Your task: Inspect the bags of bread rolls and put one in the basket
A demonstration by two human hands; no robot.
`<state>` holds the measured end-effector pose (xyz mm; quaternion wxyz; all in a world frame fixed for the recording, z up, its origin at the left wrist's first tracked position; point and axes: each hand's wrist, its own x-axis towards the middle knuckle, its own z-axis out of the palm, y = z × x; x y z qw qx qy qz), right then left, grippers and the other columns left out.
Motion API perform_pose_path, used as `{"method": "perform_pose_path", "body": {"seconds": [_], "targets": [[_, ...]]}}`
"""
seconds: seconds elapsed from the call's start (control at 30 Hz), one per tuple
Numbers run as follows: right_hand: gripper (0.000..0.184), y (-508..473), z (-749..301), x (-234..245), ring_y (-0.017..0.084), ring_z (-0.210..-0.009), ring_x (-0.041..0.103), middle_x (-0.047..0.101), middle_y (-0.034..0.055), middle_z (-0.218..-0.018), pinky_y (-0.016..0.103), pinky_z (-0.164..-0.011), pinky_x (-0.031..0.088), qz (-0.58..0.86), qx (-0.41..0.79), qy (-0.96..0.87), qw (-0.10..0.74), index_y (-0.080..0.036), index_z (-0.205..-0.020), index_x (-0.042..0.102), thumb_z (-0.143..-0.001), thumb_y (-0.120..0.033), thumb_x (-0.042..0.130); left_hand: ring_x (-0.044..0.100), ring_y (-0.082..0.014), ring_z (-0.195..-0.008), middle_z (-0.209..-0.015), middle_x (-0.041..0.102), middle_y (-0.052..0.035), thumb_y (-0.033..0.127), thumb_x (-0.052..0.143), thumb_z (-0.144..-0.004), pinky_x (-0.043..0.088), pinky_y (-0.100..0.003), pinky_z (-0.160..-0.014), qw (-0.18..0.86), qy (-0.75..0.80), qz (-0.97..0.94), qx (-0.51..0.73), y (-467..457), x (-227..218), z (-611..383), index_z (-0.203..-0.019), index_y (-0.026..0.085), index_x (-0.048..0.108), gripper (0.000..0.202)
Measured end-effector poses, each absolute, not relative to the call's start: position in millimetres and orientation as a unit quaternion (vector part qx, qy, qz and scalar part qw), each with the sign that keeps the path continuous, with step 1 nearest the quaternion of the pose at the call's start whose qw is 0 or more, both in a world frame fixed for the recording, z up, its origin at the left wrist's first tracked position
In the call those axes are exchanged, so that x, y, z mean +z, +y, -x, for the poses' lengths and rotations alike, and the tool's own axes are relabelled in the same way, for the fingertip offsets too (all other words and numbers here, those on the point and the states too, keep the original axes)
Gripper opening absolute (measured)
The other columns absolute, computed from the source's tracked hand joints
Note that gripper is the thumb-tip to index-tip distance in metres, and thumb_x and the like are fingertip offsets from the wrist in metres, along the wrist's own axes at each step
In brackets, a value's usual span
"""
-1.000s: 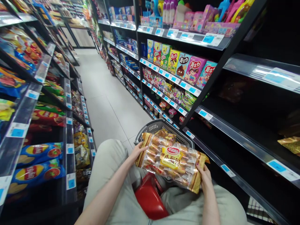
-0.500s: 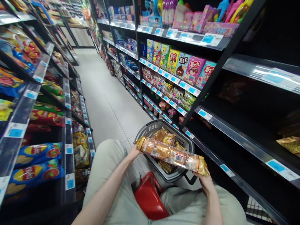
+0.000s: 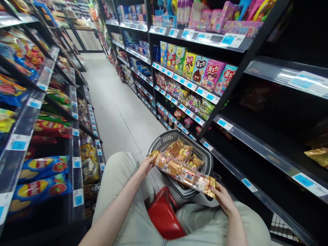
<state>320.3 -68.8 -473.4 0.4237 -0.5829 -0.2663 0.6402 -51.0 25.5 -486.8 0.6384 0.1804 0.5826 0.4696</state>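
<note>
A long clear packet of brown cakes (image 3: pixel 179 172) with gold crimped ends is stretched between my two hands, over the near side of a grey shopping basket (image 3: pixel 208 160). My left hand (image 3: pixel 146 166) is closed on its left end, and my right hand (image 3: pixel 222 195) pinches the right end. A barcode faces up on the wrapper. Inside the basket lie several gold-wrapped snack packs (image 3: pixel 183 152), partly hidden under the packet.
A red stool (image 3: pixel 164 215) shows between my knees. To the left, shelves hold blue chip bags (image 3: pixel 43 167). Snack boxes (image 3: pixel 200 70) line the right shelf. Dark shelf edges (image 3: pixel 269 147) run close by on the right. Pale floor tiles (image 3: pixel 115 116) stretch ahead.
The packet has come lower and slightly nearer, its right end shifting left along with my right hand. More of the gold packs in the basket now show.
</note>
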Motion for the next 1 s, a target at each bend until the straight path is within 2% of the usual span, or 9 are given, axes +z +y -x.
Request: {"method": "perform_pose_path", "body": {"seconds": [0.13,0.33,0.5,0.73,0.9,1.0], "targets": [[0.053,-67,-317,-469,0.028,-0.094,0.064,0.07,0.0092,-0.101,0.037,-0.085,0.049,0.597,0.632,-0.244,0.43,-0.017,-0.093,0.069,-0.049,-0.044,0.085,0.055,-0.0147,-0.074,-0.077,0.064,-0.0029,0.05,0.08,-0.044,0.043,-0.027,-0.071,0.623,0.595,-0.193,0.47,25,-489,48,-0.085,0.016,0.062,0.056],[0.054,-65,-311,-464,0.028,-0.093,0.065,0.071,0.0071,-0.098,0.038,-0.082,0.051,0.609,0.622,-0.225,0.437,-0.019,-0.088,0.067,-0.044,-0.045,0.086,0.056,-0.0157,-0.073,-0.076,0.064,-0.0046,0.06,0.077,-0.044,0.042,-0.027,-0.069,0.605,0.602,-0.21,0.477,23,-489,46,-0.08,0.014,0.061,0.06],[0.064,-66,-316,-469,0.028,-0.087,0.067,0.072,0.0055,-0.09,0.037,-0.071,0.054,0.631,0.635,-0.147,0.42,-0.021,-0.096,0.064,-0.043,-0.049,0.086,0.051,-0.0151,-0.07,-0.07,0.059,-0.0015,0.062,0.076,-0.046,0.043,-0.028,-0.063,0.602,0.603,-0.214,0.479,23,-493,47,-0.083,0.014,0.062,0.062],[0.067,-64,-316,-475,0.029,-0.093,0.066,0.072,0.0069,-0.09,0.038,-0.075,0.055,0.625,0.645,-0.112,0.426,-0.02,-0.094,0.065,-0.042,-0.058,0.084,0.05,-0.0147,-0.071,-0.073,0.057,-0.0021,0.061,0.075,-0.048,0.044,-0.028,-0.064,0.602,0.599,-0.215,0.482,23,-494,46,-0.086,0.013,0.062,0.062],[0.067,-63,-318,-484,0.03,-0.087,0.068,0.072,0.0093,-0.096,0.04,-0.072,0.055,0.622,0.64,-0.13,0.432,-0.019,-0.104,0.065,-0.052,-0.057,0.081,0.05,-0.0145,-0.071,-0.074,0.057,-0.0016,0.061,0.076,-0.047,0.044,-0.029,-0.065,0.602,0.6,-0.212,0.483,23,-494,47,-0.089,0.013,0.061,0.065],[0.063,-62,-322,-492,0.03,-0.085,0.068,0.071,0.0109,-0.096,0.04,-0.071,0.056,0.618,0.638,-0.139,0.439,-0.017,-0.104,0.066,-0.056,-0.055,0.079,0.05,-0.0144,-0.071,-0.075,0.058,-0.002,0.061,0.076,-0.047,0.044,-0.029,-0.065,0.602,0.599,-0.21,0.484,23,-496,47,-0.09,0.013,0.062,0.066]]}}
